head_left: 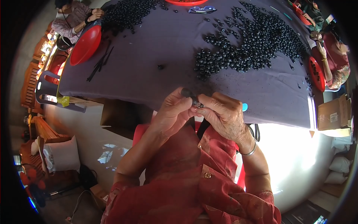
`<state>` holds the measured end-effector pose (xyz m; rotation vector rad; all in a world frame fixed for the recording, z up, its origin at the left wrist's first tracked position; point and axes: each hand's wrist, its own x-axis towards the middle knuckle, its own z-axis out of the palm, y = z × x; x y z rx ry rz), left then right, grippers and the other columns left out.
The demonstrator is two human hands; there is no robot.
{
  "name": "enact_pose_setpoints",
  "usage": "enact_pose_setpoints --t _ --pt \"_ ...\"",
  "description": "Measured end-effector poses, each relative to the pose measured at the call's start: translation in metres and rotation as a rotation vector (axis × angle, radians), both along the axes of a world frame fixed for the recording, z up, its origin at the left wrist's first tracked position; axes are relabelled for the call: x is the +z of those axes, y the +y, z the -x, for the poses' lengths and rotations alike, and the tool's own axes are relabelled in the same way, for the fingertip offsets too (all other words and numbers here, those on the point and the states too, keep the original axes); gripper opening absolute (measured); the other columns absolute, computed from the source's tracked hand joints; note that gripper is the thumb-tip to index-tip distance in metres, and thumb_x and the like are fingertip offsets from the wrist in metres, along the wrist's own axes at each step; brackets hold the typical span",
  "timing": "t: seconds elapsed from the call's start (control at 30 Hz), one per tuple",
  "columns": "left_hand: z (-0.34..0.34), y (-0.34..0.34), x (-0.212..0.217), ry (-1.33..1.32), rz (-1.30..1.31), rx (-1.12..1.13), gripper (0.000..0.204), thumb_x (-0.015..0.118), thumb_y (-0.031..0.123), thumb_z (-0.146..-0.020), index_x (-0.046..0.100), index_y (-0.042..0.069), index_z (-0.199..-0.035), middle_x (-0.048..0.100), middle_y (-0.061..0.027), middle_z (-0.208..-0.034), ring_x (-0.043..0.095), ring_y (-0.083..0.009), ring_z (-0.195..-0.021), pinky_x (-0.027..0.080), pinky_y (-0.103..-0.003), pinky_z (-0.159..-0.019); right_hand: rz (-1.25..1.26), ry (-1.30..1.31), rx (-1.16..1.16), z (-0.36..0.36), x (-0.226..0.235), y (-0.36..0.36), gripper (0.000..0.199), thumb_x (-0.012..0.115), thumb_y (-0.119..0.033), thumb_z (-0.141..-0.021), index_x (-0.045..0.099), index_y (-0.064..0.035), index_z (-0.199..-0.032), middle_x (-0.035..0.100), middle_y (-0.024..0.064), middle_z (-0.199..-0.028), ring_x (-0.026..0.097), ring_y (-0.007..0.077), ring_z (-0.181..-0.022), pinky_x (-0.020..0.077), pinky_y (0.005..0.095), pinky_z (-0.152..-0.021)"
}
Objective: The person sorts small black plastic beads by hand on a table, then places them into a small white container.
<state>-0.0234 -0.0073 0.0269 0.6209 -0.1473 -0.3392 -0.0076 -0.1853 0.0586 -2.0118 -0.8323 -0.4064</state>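
Over a counter covered with dusky purple-grey cloth [149,52], two loose spreads of small, round, black pieces lie apart: one at the far left [128,15], another, wider, on the right [257,44]. One single black piece [160,67] sits between them, nearer the front edge. A pale floor [291,156] shines brightly at right; a grey plastic chair [46,87], a white cushion [63,155] and a brown cardboard box [335,114] stand around.

Four shallow red containers are visible: one at left [85,45], tipped on its side; one cut by the top edge [186,2]; one at upper right [300,15]; and one at right [317,74], with dark pieces in it.

One pair of eyeglasses [201,10] and several thin dark sticks [100,66] also lie on the cloth. Three other people sit around the counter.

The left hand [174,110] and right hand [222,114] together pinch one small dark item [196,101], partly hidden by the fingers, by the near edge.
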Motion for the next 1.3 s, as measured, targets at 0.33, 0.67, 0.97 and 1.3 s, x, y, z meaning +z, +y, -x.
enact_pose_setpoints --t 0.33,0.67,0.97,1.3 --pt "0.000 -0.007 -0.005 -0.060 0.002 0.091 0.010 0.059 0.007 -0.090 0.059 0.010 -0.099 0.064 -0.0046 -0.094 0.062 -0.0146 -0.087 0.053 -0.033 -0.080 -0.092 0.077 0.048 -0.001 -0.009 0.004 0.024 0.070 -0.021 -0.082 0.065 -0.0045 -0.098 0.059 0.0072 -0.072 0.058 0.0217 -0.056 0.0448 0.0336 -0.048" --pt "0.008 -0.015 -0.005 -0.048 0.058 0.046 0.011 0.060 0.010 -0.090 0.056 0.009 -0.100 0.060 -0.0047 -0.089 0.058 -0.0132 -0.082 0.056 -0.034 -0.075 -0.177 0.476 -0.025 -0.013 0.003 -0.024 0.027 0.067 -0.018 -0.087 0.064 0.0004 -0.106 0.064 0.0051 -0.088 0.056 0.0096 -0.083 0.0463 0.0241 -0.077" --pt "0.007 -0.015 -0.001 -0.002 -0.023 -0.017 0.015 0.053 0.003 -0.090 0.050 0.008 -0.104 0.059 -0.0050 -0.096 0.059 -0.0125 -0.084 0.053 -0.032 -0.074 -0.339 0.528 0.249 0.001 0.005 -0.004 0.013 0.072 0.001 -0.079 0.066 0.0007 -0.091 0.057 0.0034 -0.079 0.058 0.0091 -0.067 0.0475 0.0239 -0.057" --pt "0.004 -0.012 -0.011 -0.005 -0.016 -0.121 0.020 0.055 0.005 -0.089 0.049 0.009 -0.107 0.056 -0.0025 -0.090 0.058 -0.0118 -0.079 0.052 -0.034 -0.072 -0.558 0.720 0.374 -0.002 -0.001 -0.005 0.008 0.064 -0.006 -0.088 0.065 0.0025 -0.087 0.059 0.0062 -0.076 0.059 0.0105 -0.066 0.0472 0.0239 -0.058"
